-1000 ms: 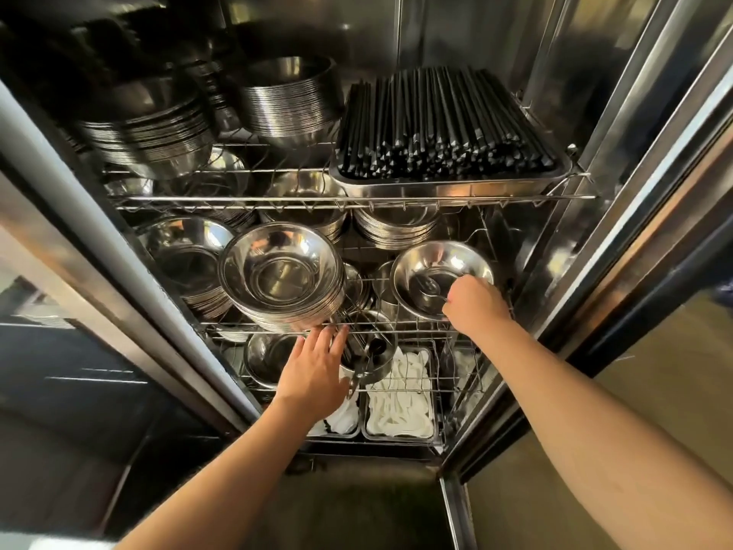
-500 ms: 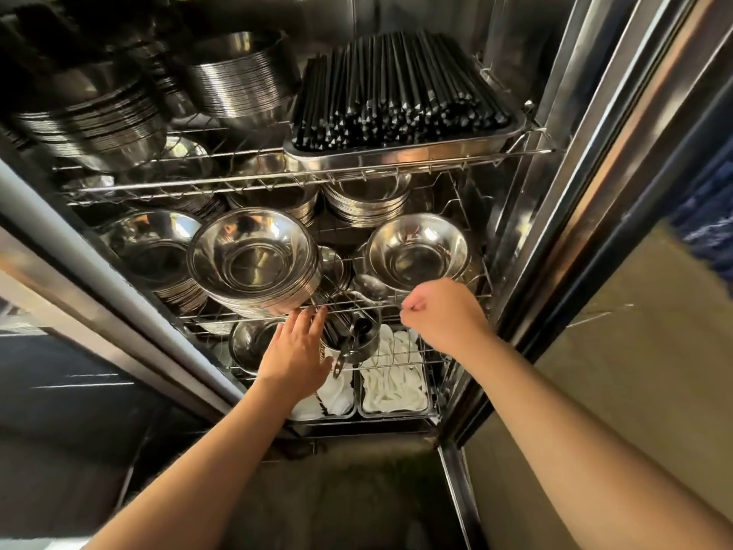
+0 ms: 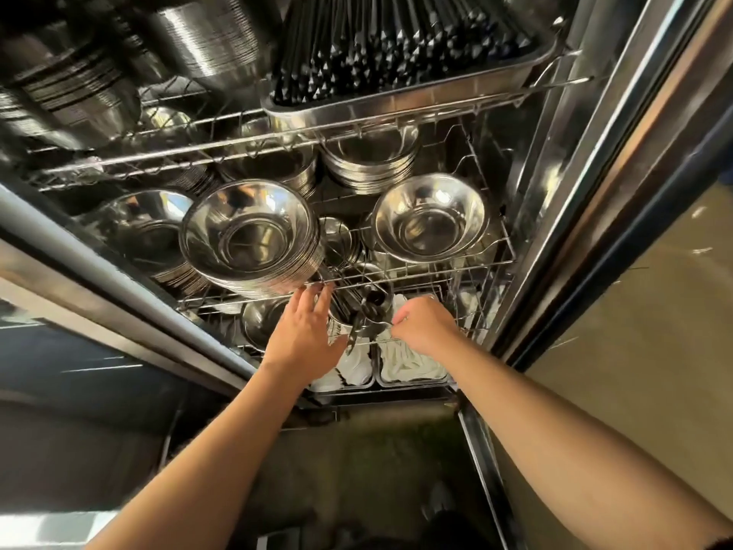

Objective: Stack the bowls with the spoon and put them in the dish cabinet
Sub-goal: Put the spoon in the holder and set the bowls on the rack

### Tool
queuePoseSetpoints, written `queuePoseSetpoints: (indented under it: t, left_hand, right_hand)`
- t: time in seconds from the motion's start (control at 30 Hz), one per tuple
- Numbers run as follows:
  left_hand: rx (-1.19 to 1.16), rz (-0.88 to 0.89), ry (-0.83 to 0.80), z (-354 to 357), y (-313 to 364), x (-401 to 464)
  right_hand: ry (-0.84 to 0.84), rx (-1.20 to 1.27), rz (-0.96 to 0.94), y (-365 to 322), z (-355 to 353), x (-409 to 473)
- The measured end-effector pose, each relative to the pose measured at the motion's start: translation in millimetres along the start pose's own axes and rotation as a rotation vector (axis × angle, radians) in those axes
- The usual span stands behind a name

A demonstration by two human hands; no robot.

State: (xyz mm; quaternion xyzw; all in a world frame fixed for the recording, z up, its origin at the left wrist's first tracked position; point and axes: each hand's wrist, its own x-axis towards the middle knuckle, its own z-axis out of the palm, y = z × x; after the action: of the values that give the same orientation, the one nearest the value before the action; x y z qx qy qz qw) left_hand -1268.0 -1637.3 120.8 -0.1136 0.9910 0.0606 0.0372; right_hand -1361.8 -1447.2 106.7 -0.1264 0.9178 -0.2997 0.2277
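A steel bowl (image 3: 428,220) sits at the right of the cabinet's middle wire rack (image 3: 492,264), and nothing shows inside it. A tall stack of steel bowls (image 3: 254,240) stands to its left. Below the rack's front wire, a steel cup (image 3: 373,315) holds dark-handled utensils. My left hand (image 3: 305,335) is open, its fingertips touching the front wire under the tall stack. My right hand (image 3: 424,325) is curled shut just right of the cup, fingers pinched at the lower rack's wire. I see no spoon clearly in it.
A tray of black chopsticks (image 3: 396,45) fills the top shelf's right side, with more bowl stacks (image 3: 71,93) to its left. Two trays of white cloths (image 3: 408,363) sit on the bottom shelf. The open cabinet door edge (image 3: 618,184) runs along the right.
My right hand has pulled back from the right-hand bowl and dropped to the utensil cup. My left hand rose slightly to the rack's front wire. The camera moved closer and lower.
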Motion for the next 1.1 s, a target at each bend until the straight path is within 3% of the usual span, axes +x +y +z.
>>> queuePoseSetpoints:
  t: [0.6,0.87,1.1]
  left_hand:
    - [-0.053,-0.002,0.074,9,-1,-2]
    - [-0.082,-0.009,0.076,9,1,-2]
    - [-0.077,-0.037,0.082,8,3,-3]
  right_hand:
    - [-0.013,-0.012,0.293,-18,65,113]
    - [-0.029,-0.047,0.275,-11,87,130]
    - [0.004,-0.270,0.204,-13,93,128]
